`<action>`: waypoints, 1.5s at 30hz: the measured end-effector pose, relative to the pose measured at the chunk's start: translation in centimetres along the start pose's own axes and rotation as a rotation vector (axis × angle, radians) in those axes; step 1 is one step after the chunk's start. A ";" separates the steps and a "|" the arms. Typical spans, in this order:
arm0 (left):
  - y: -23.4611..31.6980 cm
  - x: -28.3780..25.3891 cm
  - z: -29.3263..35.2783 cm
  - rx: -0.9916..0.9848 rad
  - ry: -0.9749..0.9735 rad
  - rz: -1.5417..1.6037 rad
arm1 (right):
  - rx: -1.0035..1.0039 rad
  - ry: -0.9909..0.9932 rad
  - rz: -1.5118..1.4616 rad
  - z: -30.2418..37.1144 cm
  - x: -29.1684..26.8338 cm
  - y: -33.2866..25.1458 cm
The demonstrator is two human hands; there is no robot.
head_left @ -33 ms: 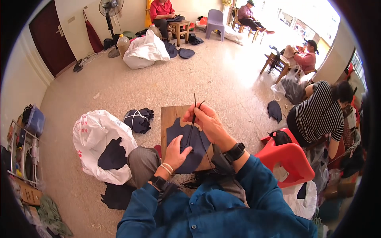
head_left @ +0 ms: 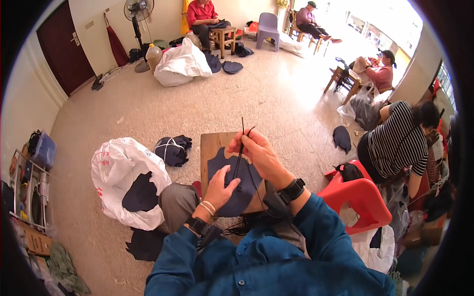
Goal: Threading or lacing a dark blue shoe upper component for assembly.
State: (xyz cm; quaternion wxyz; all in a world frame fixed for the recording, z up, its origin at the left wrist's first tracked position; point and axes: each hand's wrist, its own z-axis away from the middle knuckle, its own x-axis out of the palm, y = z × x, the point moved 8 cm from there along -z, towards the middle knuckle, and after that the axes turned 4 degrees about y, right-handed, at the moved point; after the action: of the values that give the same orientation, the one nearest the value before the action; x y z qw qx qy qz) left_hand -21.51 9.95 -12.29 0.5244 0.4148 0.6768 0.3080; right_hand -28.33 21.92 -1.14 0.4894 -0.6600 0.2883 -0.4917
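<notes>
Dark navy cut fabric pieces lie on a small wooden stool in front of me. Between the thumb and fingers of my right hand two thin black cords are pinched. Their short ends poke up above the fingertips, and the lengths run down over the fabric. My left hand rests lower on the fabric, thumb spread away from the fingers, beside the cords' lower part. Whether it touches the cords is unclear. More black cords hang in a tangle by my lap.
On my left are a white sack holding dark fabric and a tied fabric bundle. A red plastic stool stands at right, near a person in a striped shirt. Other people sit farther back. A standing fan is at far left.
</notes>
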 end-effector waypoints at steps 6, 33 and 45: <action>5.6 -1.0 -4.6 -0.030 0.002 0.573 | 0.022 -0.031 0.067 0.5 0.1 0.3; 10.5 -5.9 -10.0 0.087 -0.059 0.253 | 0.005 0.156 0.625 6.1 -8.5 11.2; 10.4 -6.2 -10.1 0.093 -0.018 0.261 | -0.135 0.057 1.004 4.8 -5.2 11.7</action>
State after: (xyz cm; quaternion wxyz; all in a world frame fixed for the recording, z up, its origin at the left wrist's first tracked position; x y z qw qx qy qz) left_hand -28.15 9.50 2.06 0.4664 0.5258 0.6258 0.3382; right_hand -24.52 23.98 -14.10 0.6138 -0.4563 0.6143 -0.1939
